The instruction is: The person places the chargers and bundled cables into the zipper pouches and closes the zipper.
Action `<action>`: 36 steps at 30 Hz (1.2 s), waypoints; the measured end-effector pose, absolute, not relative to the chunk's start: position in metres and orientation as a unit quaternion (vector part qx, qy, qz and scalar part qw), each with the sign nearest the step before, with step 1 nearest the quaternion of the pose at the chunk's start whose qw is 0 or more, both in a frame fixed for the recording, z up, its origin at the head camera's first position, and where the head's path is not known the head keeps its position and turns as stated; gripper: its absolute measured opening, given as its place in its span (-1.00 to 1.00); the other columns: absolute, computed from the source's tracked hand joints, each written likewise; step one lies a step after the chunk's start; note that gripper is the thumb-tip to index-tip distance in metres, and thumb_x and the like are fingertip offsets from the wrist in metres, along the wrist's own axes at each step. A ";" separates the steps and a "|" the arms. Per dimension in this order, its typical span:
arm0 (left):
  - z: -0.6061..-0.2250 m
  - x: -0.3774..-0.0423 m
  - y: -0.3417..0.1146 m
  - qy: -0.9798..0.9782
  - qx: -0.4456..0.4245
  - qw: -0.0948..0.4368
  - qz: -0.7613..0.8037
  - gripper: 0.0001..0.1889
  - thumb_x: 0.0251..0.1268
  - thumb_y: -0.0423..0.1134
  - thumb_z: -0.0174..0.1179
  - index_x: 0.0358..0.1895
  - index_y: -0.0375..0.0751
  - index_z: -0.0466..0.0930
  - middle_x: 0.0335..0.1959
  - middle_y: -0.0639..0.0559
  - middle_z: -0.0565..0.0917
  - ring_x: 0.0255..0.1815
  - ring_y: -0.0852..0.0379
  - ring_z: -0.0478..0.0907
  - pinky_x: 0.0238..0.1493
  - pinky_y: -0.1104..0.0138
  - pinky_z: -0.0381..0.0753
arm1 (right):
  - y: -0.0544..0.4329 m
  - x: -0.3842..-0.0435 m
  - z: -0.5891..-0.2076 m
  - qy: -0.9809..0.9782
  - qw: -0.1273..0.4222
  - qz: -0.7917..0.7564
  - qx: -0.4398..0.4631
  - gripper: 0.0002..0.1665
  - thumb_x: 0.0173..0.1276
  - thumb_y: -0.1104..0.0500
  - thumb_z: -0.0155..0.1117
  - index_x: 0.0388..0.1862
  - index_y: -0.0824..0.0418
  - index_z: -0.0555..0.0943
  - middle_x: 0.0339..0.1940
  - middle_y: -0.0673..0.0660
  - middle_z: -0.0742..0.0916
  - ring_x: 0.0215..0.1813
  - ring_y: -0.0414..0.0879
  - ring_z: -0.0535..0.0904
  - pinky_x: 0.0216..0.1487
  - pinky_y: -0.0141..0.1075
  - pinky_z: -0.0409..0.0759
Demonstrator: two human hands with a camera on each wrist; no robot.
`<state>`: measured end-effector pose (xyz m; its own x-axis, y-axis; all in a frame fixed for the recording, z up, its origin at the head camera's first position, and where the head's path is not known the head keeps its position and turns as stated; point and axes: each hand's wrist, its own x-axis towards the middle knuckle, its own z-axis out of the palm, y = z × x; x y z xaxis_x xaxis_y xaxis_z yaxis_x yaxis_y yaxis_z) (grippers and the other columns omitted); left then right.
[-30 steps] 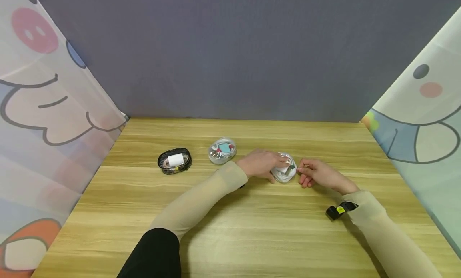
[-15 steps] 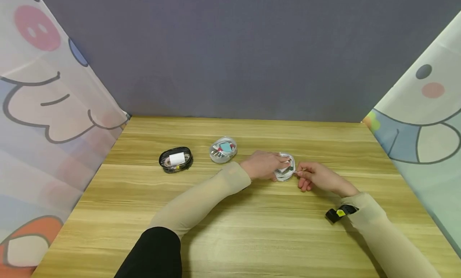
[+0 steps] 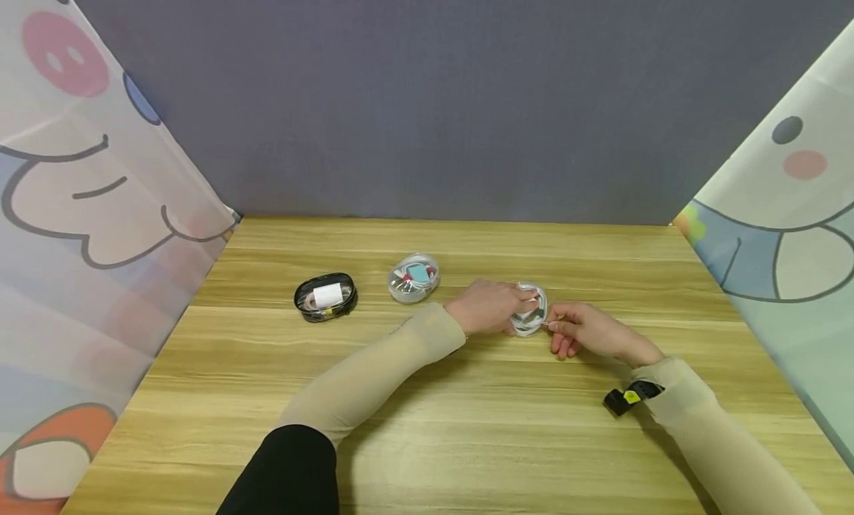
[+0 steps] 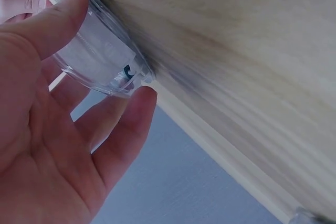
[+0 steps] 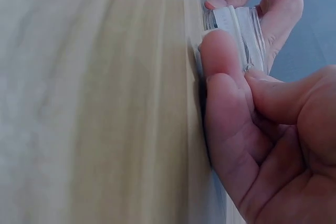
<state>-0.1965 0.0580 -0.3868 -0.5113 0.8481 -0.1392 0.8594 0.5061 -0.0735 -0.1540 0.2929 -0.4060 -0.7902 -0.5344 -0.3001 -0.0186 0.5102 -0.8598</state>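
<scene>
A small clear zip pouch (image 3: 539, 307) with a coiled white cable inside stands on the wooden table (image 3: 467, 426), right of centre. My left hand (image 3: 490, 307) grips it from the left, thumb and fingers spread around its sides in the left wrist view. On the pouch's right edge, my right hand (image 3: 590, 330) pinches the zipper pull between thumb and forefinger. The pull itself is mostly hidden by the fingertips. A pale zipper band (image 5: 234, 19) runs along the pouch's side in the right wrist view.
Left of my hands lies another clear pouch (image 3: 414, 278) with a white cable and a light blue piece. Farther left is a black-edged pouch (image 3: 325, 296) holding a white block. A grey panel (image 3: 440, 107) stands behind the table, with printed cloths (image 3: 767, 226) at both sides.
My right hand has moved slightly toward me along the pouch's right edge, still pinching the pull. The pouch has turned a little under my left hand, which keeps its hold.
</scene>
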 end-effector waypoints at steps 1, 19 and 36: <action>-0.387 -0.197 0.058 0.867 0.493 0.041 -0.066 -0.21 0.23 0.18 0.31 0.53 0.24 0.25 0.54 0.26 0.20 0.44 0.12 0.32 0.21 0.23 0.52 | 0.293 -0.154 -0.407 0.821 0.278 -0.468 -0.172 -0.80 0.60 0.30 -0.04 -0.17 0.41 0.50 -0.41 0.24 0.72 -0.42 0.01 0.70 -0.42 -0.21 0.68; -0.387 -0.200 0.060 0.861 0.506 0.042 -0.039 -0.26 0.19 0.13 0.39 0.46 0.19 0.38 0.49 0.22 0.31 0.38 0.10 0.39 0.25 0.26 0.48 | 0.293 -0.154 -0.408 0.809 0.284 -0.479 -0.185 -0.76 0.62 0.26 -0.04 -0.16 0.43 0.49 -0.39 0.25 0.73 -0.41 -0.01 0.70 -0.41 -0.21 0.69; -0.389 -0.210 0.055 0.859 0.512 0.009 0.000 -0.45 0.12 -0.08 0.50 0.23 0.14 0.61 0.10 0.08 0.53 0.10 0.13 0.49 -0.03 0.32 0.58 | 0.300 -0.178 -0.408 0.868 0.183 -0.445 -0.125 -0.81 0.59 0.33 -0.04 -0.18 0.40 0.52 -0.44 0.18 0.70 -0.42 0.00 0.67 -0.41 -0.24 0.68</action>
